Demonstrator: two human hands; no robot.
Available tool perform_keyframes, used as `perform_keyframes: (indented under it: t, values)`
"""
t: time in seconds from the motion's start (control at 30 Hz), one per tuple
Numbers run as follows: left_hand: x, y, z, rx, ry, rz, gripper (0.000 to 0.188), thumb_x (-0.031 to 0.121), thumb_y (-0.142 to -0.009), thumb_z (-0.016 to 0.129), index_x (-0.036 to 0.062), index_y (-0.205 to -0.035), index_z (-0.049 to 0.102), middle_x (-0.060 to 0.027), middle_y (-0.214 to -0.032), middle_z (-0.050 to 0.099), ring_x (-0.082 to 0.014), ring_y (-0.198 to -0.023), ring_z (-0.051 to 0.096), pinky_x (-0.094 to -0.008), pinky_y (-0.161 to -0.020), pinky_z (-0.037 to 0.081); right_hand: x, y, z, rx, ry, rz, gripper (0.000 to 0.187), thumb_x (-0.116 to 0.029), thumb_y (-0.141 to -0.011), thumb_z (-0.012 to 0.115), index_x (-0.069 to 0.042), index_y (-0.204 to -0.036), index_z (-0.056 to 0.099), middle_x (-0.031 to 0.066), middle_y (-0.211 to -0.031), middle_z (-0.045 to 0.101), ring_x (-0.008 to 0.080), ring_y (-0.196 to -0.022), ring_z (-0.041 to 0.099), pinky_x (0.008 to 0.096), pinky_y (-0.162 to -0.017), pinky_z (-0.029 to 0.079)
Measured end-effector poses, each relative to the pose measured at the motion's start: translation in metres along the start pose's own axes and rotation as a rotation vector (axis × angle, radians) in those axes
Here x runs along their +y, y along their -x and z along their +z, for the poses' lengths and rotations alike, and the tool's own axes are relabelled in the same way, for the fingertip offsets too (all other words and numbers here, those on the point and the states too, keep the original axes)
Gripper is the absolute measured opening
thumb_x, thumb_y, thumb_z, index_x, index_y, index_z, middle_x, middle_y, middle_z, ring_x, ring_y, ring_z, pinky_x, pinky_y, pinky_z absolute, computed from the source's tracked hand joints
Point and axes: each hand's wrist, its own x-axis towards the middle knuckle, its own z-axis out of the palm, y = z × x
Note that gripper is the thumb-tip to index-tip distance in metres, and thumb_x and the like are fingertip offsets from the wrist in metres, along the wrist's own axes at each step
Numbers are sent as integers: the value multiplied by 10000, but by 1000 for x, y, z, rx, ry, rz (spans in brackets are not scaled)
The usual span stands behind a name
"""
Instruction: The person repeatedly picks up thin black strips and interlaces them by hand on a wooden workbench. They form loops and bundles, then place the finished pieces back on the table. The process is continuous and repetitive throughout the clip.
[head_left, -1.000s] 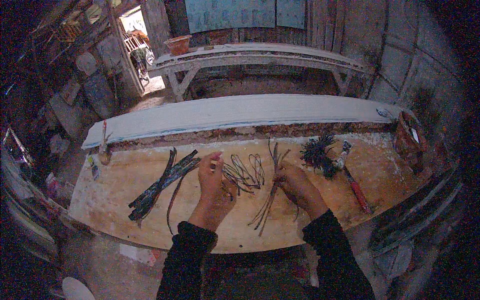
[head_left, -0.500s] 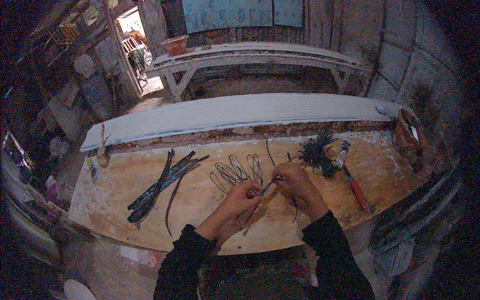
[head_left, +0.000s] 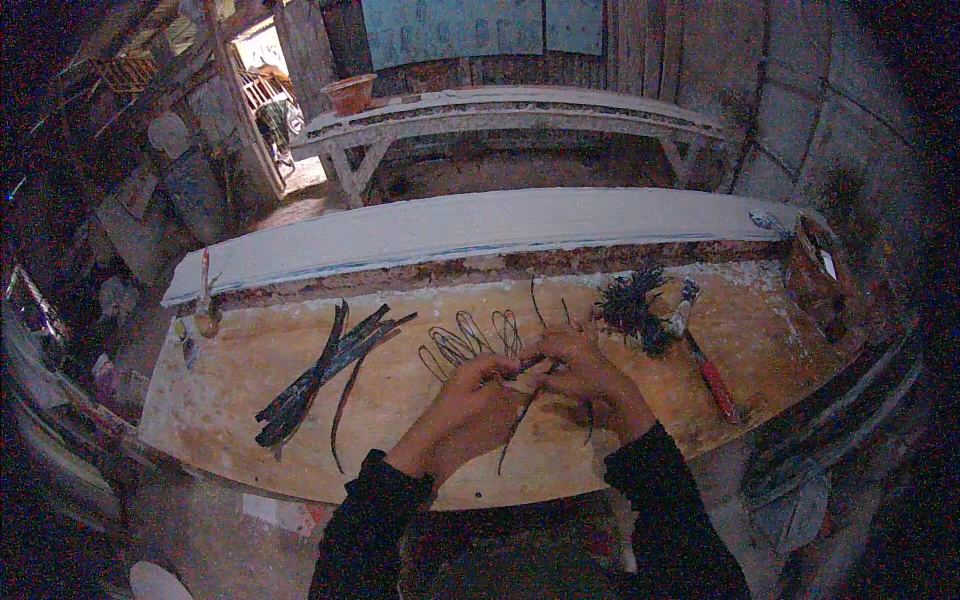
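Over the middle of the wooden board, my left hand [head_left: 478,402] and my right hand [head_left: 590,378] are close together, fingers closed on a thin dark strip [head_left: 515,435]. One length of the strip spans between my fingertips, while a thin tail hangs below them. Just beyond my left hand lie several loops of thin dark cord [head_left: 458,345]. A bundle of flat black strips [head_left: 318,378] lies to the left, with a single curved strip [head_left: 343,420] beside it. Close to my right hand sits a bushy clump of short black pieces [head_left: 636,310]. My fingers partly hide the held strip.
A red-handled tool [head_left: 712,378] with a whitish head lies on the wooden board [head_left: 200,420], right of the clump. A brown container [head_left: 815,268] stands at the right edge. Behind the board runs a long pale bench top [head_left: 480,218]; farther back, another bench [head_left: 520,100] carries a reddish-brown bowl [head_left: 350,95].
My fingertips have come closer together, and my right hand has turned slightly. The strip between them has gone from a steep slant to nearly level, with its tail shifted below.
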Motion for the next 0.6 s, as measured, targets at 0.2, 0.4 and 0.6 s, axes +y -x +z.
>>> perform_keyframes:
  t: [0.2, 0.4, 0.6]
  values:
    - [39, -6, -8, 264, -498, -5, 260, -11, -902, 517, 22, -1142, 612, -73, -1013, 650, -167, -956, 605, -311, -839, 483, 23, 15, 6, 12, -637, 509, 366, -413, -898, 641, -49, -858, 637, 1, -771, 566, 133, -736, 509, 304, -660, 422]
    - [42, -3, -35, 585, -605, 297, 199, -16, -862, 611, -3, -1057, 647, -77, -956, 658, -170, -889, 613, -310, -788, 496, 41, 13, -20, -108, -596, 582, 384, -429, -911, 633, -67, -785, 612, -27, -663, 508, 88, -598, 459, 268, -545, 389]
    - [37, 1, -39, 712, -1001, 623, 141, 4, -838, 661, -20, -977, 670, -92, -948, 668, -171, -883, 624, -312, -786, 497, 68, 24, -16, 125, -1053, 510, 294, -359, -924, 631, -81, -830, 611, -23, -684, 558, 76, -541, 487, 244, -494, 381]
